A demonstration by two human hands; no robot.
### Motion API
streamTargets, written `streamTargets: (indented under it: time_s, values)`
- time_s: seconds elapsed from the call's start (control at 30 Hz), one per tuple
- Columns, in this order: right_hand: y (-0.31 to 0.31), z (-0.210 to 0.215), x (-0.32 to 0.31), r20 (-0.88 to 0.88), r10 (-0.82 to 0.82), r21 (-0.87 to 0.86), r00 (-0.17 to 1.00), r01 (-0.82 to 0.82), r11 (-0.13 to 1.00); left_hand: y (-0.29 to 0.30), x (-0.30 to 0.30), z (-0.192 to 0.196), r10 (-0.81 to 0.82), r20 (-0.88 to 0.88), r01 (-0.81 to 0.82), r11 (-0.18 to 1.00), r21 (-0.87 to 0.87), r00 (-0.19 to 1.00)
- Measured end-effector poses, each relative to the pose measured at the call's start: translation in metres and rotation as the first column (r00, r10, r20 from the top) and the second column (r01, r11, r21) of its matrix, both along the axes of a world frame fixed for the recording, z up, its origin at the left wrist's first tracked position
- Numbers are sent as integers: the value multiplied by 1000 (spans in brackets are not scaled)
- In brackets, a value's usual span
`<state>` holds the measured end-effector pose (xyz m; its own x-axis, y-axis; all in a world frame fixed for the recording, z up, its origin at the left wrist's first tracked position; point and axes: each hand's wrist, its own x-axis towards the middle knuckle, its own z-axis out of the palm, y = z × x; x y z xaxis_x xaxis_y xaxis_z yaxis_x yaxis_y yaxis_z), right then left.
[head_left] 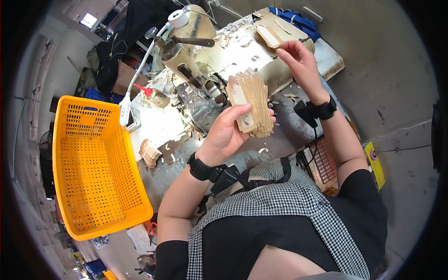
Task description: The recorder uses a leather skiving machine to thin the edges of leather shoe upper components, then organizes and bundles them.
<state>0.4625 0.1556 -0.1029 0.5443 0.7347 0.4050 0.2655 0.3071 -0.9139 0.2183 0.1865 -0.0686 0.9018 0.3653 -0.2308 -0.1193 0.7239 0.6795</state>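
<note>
My left hand [223, 135] is closed round a thick stack of flat tan strips [258, 105], fanned a little at the top. A pale patch with reddish-brown marks shows on the outermost strip, under my thumb. Farther off to the right, my right hand [301, 60] pinches the near corner of a smaller pile of similar tan pieces [268, 36], which lies on the machine's pale worktop [238, 51]. Whether it grips one piece or several cannot be made out. Each wrist wears a black strap.
A bench machine [179, 58] with a dark lever stands left of centre, with pale scraps around it. A yellow basket [102, 177] sits at the left. Close to it are a small tan bundle [150, 152] and a red-tipped bottle [157, 97]. Blue cloth [296, 22] lies at the far right.
</note>
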Motion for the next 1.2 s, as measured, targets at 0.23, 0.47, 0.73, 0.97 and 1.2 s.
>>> streamTargets:
  time_s: [0.23,0.47,0.73,0.97,1.2]
  values:
    - [53,-12,30,716,-325,17,619,449,893,14,-6,-7,-38,-116,53,990,133,993]
    - [76,-14,29,791,-156,-271,591,568,777,7,-37,-19,-9,-128,21,996,87,992]
    - [73,-25,30,817,-68,-334,573,565,754,2,-70,-33,44,-120,-32,994,102,992]
    - [46,-10,-9,816,84,-455,572,547,703,6,-79,-34,89,-79,-80,990,113,993]
    - [46,-29,7,699,-57,-357,713,417,836,8,-68,-37,103,6,-104,992,72,995]
